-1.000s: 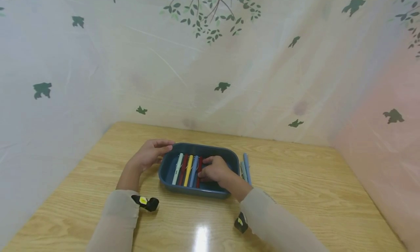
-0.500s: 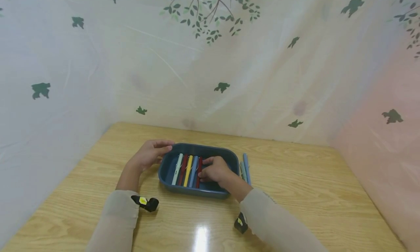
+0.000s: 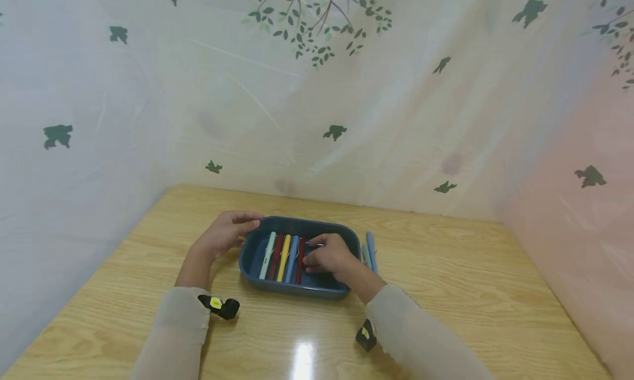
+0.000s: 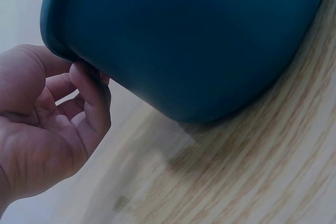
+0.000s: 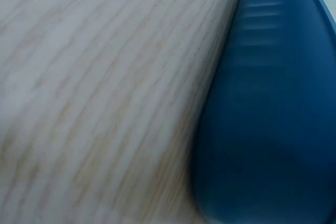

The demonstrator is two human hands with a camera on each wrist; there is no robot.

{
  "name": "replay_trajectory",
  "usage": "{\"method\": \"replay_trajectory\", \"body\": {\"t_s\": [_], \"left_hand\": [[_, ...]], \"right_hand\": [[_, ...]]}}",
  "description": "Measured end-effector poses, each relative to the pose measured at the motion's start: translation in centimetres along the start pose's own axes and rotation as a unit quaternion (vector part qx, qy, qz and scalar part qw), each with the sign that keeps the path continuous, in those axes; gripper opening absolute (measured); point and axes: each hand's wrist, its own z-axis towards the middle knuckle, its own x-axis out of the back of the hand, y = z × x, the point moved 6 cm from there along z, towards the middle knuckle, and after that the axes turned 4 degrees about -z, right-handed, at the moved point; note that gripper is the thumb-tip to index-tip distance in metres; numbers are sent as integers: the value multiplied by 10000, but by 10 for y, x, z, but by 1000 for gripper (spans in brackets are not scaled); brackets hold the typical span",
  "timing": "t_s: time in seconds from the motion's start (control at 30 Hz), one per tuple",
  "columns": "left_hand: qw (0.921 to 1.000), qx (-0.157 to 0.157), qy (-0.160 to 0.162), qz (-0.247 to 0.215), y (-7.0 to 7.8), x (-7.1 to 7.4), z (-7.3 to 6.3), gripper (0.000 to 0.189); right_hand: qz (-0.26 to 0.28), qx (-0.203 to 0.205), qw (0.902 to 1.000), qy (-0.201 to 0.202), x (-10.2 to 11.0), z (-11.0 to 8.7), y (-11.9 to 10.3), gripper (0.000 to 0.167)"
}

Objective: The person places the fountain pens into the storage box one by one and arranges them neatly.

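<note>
A dark blue tray (image 3: 307, 296) stands on the table, with several clip pens side by side in its left part: pale green (image 3: 268, 255), dark red, yellow (image 3: 284, 258), blue (image 3: 293, 259) and another dark red pen (image 3: 300, 260). My left hand (image 3: 225, 231) holds the tray's far left corner; in the left wrist view its curled fingers (image 4: 92, 95) meet the rim. Inside the tray, just right of the last red pen, my right hand (image 3: 331, 256) has loosely bent fingers with no pen seen between them. The right wrist view shows mainly the tray's outer wall (image 5: 268, 119).
Beyond the tray's right side lie a blue pen (image 3: 371, 251) and a greenish pen (image 3: 366, 255), partly hidden by the tray. A wood-grain table (image 3: 446, 292) carries everything, with a printed curtain (image 3: 396, 121) behind and at the sides.
My right hand has drawn slightly right, leaving a small gap from the rightmost red pen. The left hand and the tray have stayed put.
</note>
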Motion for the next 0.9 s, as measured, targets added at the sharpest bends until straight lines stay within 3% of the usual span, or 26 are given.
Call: {"method": "replay_trajectory", "body": {"t_s": [0.37, 0.6, 0.9], "left_hand": [[9999, 0, -108, 7, -2, 2, -7, 42], [9998, -9, -210, 27, 0, 1, -11, 43], [9995, -40, -318, -39, 4, 0, -18, 44]], "right_hand": [[215, 236, 9995, 28, 7, -9, -11, 44], [183, 544, 9983, 54, 12, -23, -24, 51], [337, 573, 9973, 311, 29, -36, -34, 52]]}}
